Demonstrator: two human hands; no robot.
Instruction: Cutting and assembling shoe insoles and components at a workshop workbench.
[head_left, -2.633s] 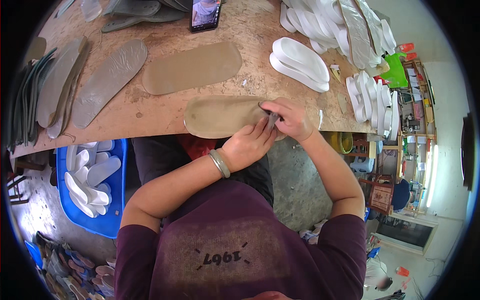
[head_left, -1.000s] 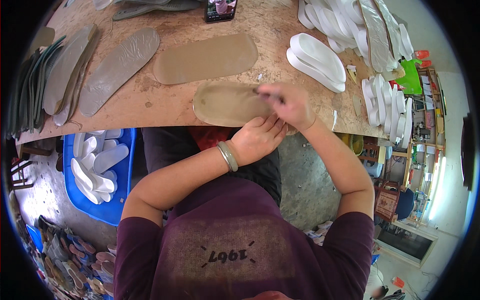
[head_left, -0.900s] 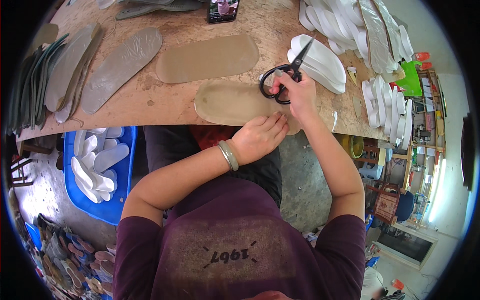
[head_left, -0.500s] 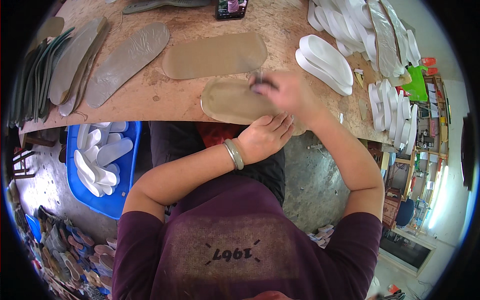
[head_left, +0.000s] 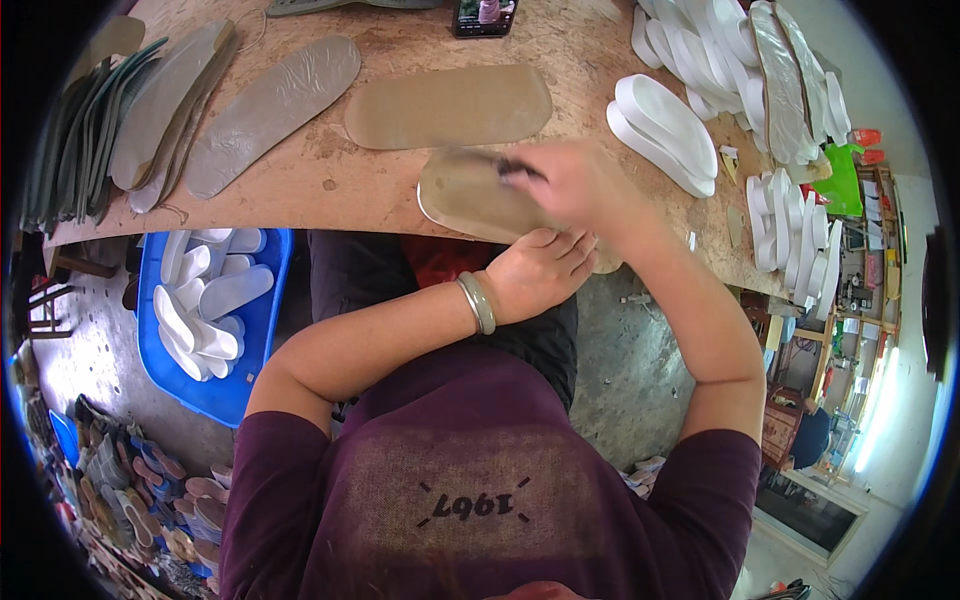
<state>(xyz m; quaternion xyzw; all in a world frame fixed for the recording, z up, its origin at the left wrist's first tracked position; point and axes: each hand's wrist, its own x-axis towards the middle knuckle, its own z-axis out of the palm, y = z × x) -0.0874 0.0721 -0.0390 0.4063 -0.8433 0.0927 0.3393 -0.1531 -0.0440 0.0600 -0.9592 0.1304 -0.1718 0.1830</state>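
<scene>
- At the near edge of the worktop [head_left: 380, 185], I have a tan insole-shaped sheet [head_left: 475, 195] lying flat, its right part mostly behind both hands.
- Right grip [head_left: 575, 185]: closed around black-handled scissors [head_left: 522, 170], over the sheet's right half. Motion blur here; blades read as a faint streak pointing left, and I can't tell if they touch the sheet or stand apart.
- Left grip [head_left: 540, 275]: grasping nothing that I can see, palm down, fingers extended close together over the sheet's near right part. Can't judge how hard they press. Bangle [head_left: 476, 303] on that wrist.
- Just beyond the sheet, I get a second tan sheet [head_left: 448, 107], flat, rounded ends.
- Left of that, a wrinkled film-covered insole [head_left: 275, 115] at a slant, then a grey-brown insole stack [head_left: 165, 110] and dark green pieces [head_left: 75, 150] leaning in a row.
- Far edge: phone [head_left: 485, 17], screen lit, cut off by my view.
- Right side: a white sole pair [head_left: 660, 135], one overlapping the other; more white soles [head_left: 690, 45] heaped behind.
- Below the worktop, left: blue tub [head_left: 205, 393] holding white pieces [head_left: 190, 320].
</scene>
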